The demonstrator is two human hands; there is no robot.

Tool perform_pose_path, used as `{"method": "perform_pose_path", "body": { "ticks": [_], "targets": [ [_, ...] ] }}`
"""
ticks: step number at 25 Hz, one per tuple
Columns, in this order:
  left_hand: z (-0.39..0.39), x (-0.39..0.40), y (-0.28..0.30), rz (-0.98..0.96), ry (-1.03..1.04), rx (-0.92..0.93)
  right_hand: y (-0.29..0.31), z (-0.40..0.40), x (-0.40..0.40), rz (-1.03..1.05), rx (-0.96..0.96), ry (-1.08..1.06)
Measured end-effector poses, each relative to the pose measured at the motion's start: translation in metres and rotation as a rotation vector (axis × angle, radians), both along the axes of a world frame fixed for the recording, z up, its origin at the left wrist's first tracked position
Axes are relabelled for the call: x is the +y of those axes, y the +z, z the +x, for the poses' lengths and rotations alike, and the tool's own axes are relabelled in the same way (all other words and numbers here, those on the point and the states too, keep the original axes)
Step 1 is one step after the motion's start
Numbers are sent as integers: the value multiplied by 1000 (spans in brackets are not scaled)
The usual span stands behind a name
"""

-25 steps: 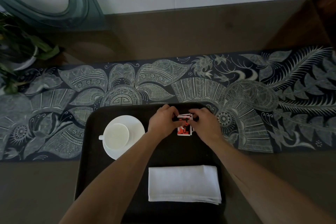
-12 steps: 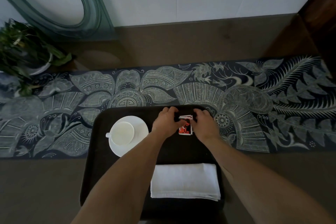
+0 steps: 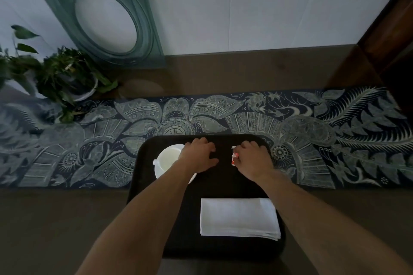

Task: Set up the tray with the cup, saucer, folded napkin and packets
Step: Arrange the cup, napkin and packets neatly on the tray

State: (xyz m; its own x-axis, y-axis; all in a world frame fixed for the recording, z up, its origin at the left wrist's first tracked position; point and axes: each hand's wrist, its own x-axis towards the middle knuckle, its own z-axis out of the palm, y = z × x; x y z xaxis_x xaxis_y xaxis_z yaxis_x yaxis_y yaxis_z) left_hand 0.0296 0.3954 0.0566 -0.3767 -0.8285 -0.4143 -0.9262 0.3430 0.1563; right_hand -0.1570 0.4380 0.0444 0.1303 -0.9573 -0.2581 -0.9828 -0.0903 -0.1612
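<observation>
On the dark tray (image 3: 143, 169), the right hand (image 3: 252, 161) covered the red-and-white packets (image 3: 233, 155), fingers curled on them. The left hand (image 3: 199, 156) hung open, empty, beside the cup (image 3: 168, 158) and saucer (image 3: 159, 173). The folded napkin (image 3: 239, 217) lay nearer.

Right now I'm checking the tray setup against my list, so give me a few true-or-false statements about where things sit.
1. The cup stands on the saucer. True.
2. The folded napkin lies off the tray, on the runner. False: it lies on the tray's near right part.
3. The right hand is at the packets. True.
4. The left hand holds the napkin. False: it is beside the cup, apart from the napkin.
</observation>
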Motion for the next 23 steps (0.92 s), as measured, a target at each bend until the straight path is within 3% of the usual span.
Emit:
{"method": "perform_pose_path", "body": {
  "ticks": [8, 14, 23],
  "targets": [
    [108, 8, 30, -43, 17, 75, 22, 70, 7, 22, -6, -11],
    [196, 12, 28, -27, 24, 25, 24, 125, 19, 61, 85, -2],
    [230, 21, 1, 26, -36, -59, 13, 141, 37, 123, 114, -75]
  ]
}}
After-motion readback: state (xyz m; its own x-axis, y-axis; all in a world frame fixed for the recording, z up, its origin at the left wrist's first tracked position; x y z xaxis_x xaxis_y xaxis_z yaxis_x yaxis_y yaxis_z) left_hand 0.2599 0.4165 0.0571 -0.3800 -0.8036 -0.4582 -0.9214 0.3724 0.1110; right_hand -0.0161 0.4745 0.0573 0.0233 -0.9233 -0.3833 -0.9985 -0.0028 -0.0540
